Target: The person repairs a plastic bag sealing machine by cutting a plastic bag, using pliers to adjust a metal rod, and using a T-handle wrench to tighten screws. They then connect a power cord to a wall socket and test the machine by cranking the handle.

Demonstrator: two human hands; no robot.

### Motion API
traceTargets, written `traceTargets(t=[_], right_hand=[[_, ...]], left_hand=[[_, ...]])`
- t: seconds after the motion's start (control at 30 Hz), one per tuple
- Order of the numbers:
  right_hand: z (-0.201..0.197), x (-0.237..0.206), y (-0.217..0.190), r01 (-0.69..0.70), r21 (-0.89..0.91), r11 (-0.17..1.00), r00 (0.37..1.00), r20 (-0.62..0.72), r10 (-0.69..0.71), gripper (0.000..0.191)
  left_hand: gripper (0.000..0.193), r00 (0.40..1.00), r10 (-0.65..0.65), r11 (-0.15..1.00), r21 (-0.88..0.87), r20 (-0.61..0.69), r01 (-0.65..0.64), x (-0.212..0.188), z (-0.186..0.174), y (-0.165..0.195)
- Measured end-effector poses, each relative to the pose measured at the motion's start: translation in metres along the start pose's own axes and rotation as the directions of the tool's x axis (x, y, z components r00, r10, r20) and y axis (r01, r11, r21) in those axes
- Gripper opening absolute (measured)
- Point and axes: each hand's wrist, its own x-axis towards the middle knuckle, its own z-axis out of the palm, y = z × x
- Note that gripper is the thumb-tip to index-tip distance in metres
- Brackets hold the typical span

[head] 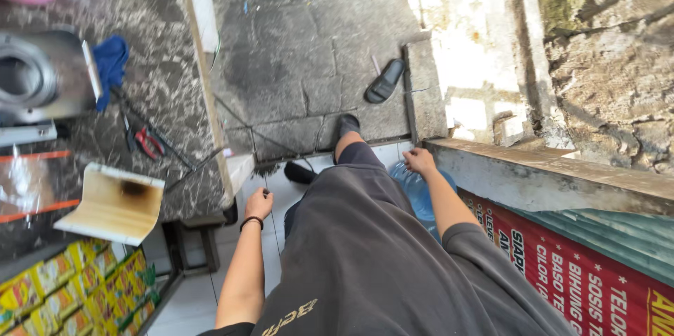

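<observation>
The blue water jug (420,192) stands on the white tiled floor (200,297) at the person's right side, partly hidden behind the dark shirt (372,259) and just beside the grey ledge (547,178). The right hand (420,161) rests on the top of the jug, fingers curled downward over it; whether they grip it firmly cannot be told. The left hand (258,204) hangs free near the corner of the tabletop (165,83), fingers loosely curled and holding nothing, with a dark band at the wrist. One foot in a dark sandal (347,125) steps onto the grey paving stones (302,41), and a second loose sandal (385,81) lies further out on the stones. On the dark marbled tabletop lie red-handled pliers (148,142), a blue cloth (110,66), a metal appliance (38,76) and a scorched piece of board (116,202). Below the tabletop sit yellow packets (77,287). A red banner (583,273) hangs under the ledge at right.
</observation>
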Motion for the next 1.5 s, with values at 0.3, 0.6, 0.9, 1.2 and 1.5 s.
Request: traceTargets(t=[0.3,0.6,0.9,1.2,1.5], right_hand=[[-0.098,0.017,0.088,-0.001,-0.191,0.982,0.987,-0.160,-0.030,0.044],[-0.164,0.039,0.143,-0.149,0.339,0.929,0.954,-0.198,0.226,0.049],[-0.213,0.053,0.139,-0.147,0.323,0.935,0.983,-0.058,0.174,0.042],[-0.193,0.119,0.019,-0.127,0.113,0.985,0.990,0.083,0.118,0.036],[-0.043,0.149,-0.177,0.022,-0.033,0.999,0.979,0.201,-0.015,0.030]], left_hand=[[0.035,0.990,0.142,0.987,0.075,0.015,-0.143,0.056,0.012,0.152],[0.045,0.970,0.142,0.959,0.215,0.197,-0.184,0.095,0.062,0.218],[0.045,0.959,0.172,0.965,0.159,0.224,-0.210,0.129,0.053,0.295],[0.033,0.955,0.294,0.933,-0.207,-0.028,-0.294,0.135,0.040,0.251],[0.024,0.884,-0.104,0.859,-0.489,-0.456,-0.152,0.093,-0.016,0.098]])
